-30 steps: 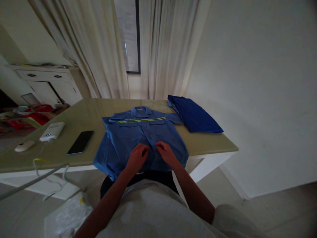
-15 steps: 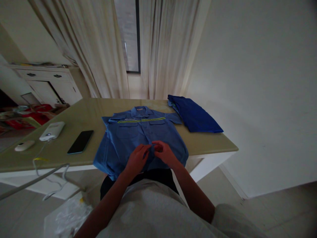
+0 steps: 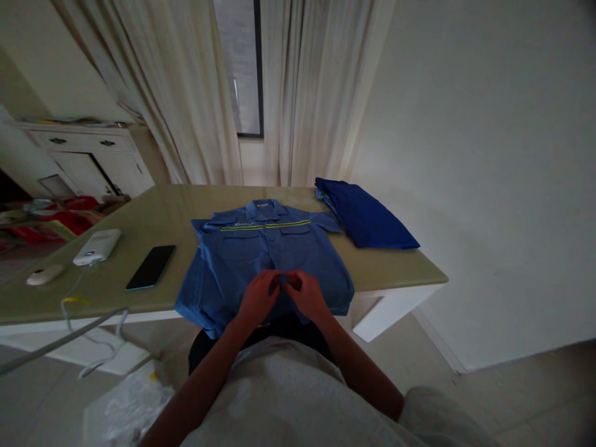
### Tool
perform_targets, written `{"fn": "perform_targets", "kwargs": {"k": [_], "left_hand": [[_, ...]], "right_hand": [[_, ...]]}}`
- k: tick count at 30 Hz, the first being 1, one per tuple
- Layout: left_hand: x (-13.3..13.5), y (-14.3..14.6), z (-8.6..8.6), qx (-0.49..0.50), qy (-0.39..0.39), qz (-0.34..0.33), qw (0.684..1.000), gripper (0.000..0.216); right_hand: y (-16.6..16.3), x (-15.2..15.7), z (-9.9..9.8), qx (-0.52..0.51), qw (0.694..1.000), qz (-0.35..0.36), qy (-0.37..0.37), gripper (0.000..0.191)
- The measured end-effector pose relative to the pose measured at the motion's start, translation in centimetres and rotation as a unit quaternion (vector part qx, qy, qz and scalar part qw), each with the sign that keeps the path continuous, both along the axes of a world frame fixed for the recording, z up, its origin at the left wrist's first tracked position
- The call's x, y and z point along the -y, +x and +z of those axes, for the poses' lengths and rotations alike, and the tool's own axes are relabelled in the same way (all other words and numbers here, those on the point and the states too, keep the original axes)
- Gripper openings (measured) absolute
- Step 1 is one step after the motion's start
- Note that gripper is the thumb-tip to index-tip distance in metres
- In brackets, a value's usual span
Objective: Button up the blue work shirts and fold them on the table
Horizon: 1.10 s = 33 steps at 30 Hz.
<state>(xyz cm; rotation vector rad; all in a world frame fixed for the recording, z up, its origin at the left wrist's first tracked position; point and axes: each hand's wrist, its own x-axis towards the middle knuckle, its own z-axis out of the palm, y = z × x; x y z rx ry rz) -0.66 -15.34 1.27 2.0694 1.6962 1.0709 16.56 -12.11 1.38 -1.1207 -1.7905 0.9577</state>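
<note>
A blue short-sleeved work shirt (image 3: 242, 248) lies front up on the table, collar away from me, with yellow-green stripes across its chest. Its lower part hangs over the near edge. My left hand (image 3: 261, 297) pinches the front placket at the lower middle of the shirt. Right beside it, my right hand (image 3: 305, 295) grips the same strip of cloth, thumb and fingers together. The fingertips of both hands almost meet, and any button between them is hidden.
A folded dark blue garment (image 3: 367, 214) rests at the right of the table (image 3: 186, 195). To the left lie a black phone (image 3: 151, 267), a white device (image 3: 97, 246) with a cable and a small white object (image 3: 44, 275). A grey bar (image 3: 65, 341) crosses the lower left.
My right hand has shifted slightly left and down, bringing its fingertips closer to those of my left hand at the placket. The shirt lies almost as before.
</note>
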Motion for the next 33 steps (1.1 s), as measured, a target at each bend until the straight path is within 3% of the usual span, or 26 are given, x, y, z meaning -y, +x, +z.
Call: {"fn": "perform_targets", "kwargs": {"k": [3, 6, 11, 19, 28, 33], "left_hand": [[0.3, -0.2, -0.1, 0.046, 0.017, 0.029, 0.998, 0.030], [0.7, -0.3, 0.2, 0.030, 0.037, 0.021, 0.999, 0.014], [1.3, -0.1, 0.6, -0.011, 0.040, 0.000, 0.999, 0.019], [1.1, -0.6, 0.3, -0.041, 0.015, -0.027, 0.999, 0.019], [0.7, -0.4, -0.3, -0.022, 0.005, 0.018, 1.000, 0.012], [0.2, -0.2, -0.7, 0.010, 0.028, -0.025, 0.999, 0.013]], "right_hand": [[0.4, -0.2, 0.2, 0.025, 0.999, -0.043, -0.002, 0.014], [0.5, -0.1, 0.3, 0.032, 0.998, -0.060, 0.012, 0.014], [-0.3, 0.6, 0.4, 0.055, 0.996, -0.039, 0.051, 0.018], [-1.3, 1.1, 0.1, 0.206, 0.973, -0.049, 0.096, 0.016], [-1.0, 0.7, -0.2, 0.209, 0.971, -0.020, 0.118, 0.010], [-0.5, 0.4, 0.3, 0.142, 0.984, -0.005, 0.106, 0.019]]}}
